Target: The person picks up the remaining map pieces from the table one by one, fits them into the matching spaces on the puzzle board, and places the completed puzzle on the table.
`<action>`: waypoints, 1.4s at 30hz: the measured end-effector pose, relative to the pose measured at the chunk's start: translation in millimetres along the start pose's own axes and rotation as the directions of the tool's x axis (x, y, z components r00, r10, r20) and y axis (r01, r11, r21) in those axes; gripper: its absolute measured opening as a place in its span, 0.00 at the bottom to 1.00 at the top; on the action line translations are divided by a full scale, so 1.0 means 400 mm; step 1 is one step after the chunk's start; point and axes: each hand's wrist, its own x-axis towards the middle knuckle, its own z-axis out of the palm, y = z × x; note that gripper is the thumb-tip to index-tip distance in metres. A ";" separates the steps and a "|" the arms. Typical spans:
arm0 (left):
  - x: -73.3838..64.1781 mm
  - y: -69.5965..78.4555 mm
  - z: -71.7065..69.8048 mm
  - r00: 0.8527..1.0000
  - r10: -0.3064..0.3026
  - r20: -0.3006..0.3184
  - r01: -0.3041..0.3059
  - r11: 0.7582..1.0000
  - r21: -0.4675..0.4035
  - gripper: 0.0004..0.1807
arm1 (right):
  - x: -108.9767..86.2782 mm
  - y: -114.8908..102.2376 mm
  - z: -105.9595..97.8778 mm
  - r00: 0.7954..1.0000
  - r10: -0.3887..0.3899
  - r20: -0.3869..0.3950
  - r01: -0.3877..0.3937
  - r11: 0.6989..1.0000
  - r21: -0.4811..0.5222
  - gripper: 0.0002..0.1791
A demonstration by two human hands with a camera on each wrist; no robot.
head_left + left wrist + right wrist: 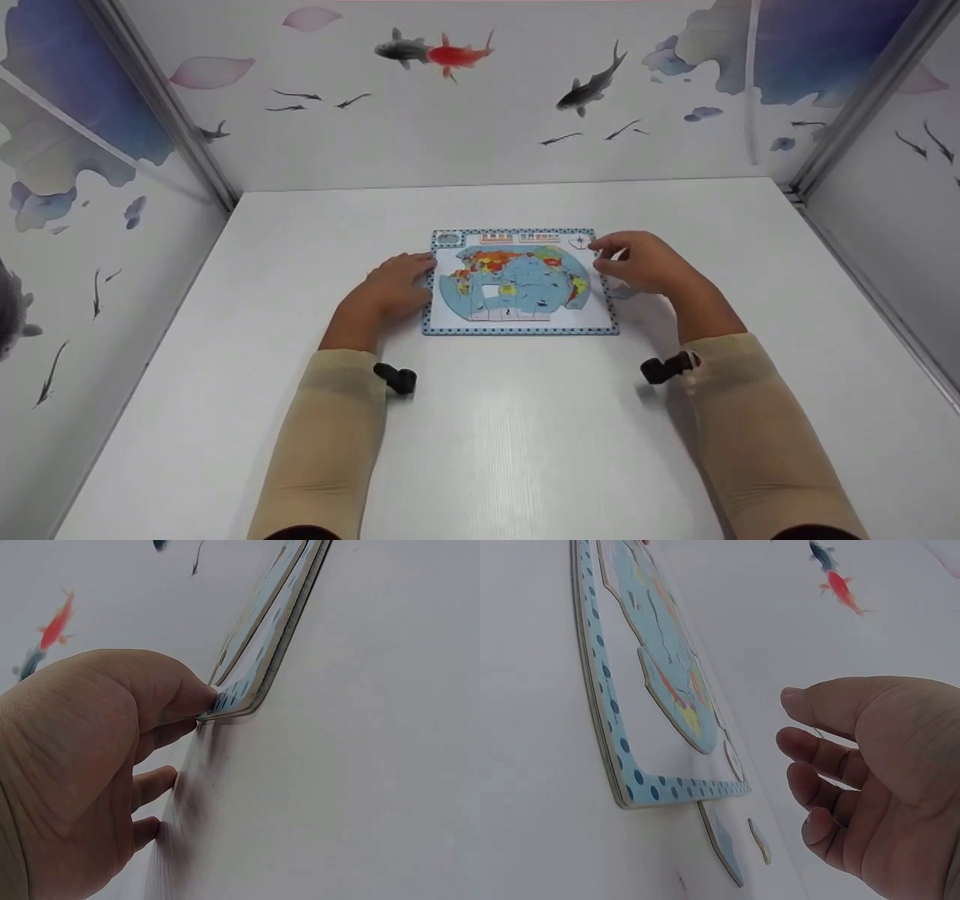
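A world map jigsaw puzzle board (525, 331) with a blue dotted border lies flat, most of its map covered in colourful pieces. A white gap shows in the lower middle of the map. My left hand (397, 289) is at the board's left edge; in the left wrist view, the thumb (199, 694) and index finger pinch its border while the other fingers spread below. By the upper right edge, my right hand (641, 262) has loosely bent fingers with nothing between them. In the right wrist view this hand (885, 780) is apart from the board.
Two loose puzzle pieces, a larger blue one (721, 844) and a smaller one (759, 841), lie beside the board's right edge. The white table (510, 435) is bordered by a back wall (495, 150) with painted fish and by side panels.
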 end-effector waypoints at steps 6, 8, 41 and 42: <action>0.005 -0.004 0.001 1.000 0.021 -0.004 -0.021 1.000 0.015 0.38 | -0.011 0.038 -0.021 1.000 0.012 -0.008 -0.012 1.000 -0.009 0.26; 0.006 -0.005 0.002 1.000 0.024 -0.006 -0.024 0.999 0.021 0.38 | -0.012 0.047 -0.027 1.000 0.021 -0.005 -0.021 1.000 -0.014 0.26; 0.008 -0.005 0.000 1.000 0.030 -0.004 -0.030 0.999 0.022 0.39 | -0.052 0.242 -0.092 0.995 0.077 0.066 -0.072 0.995 -0.076 0.30; 0.007 -0.004 -0.001 1.000 0.028 -0.003 -0.028 0.999 0.020 0.39 | -0.053 0.242 -0.091 0.995 0.077 0.068 -0.072 0.995 -0.075 0.30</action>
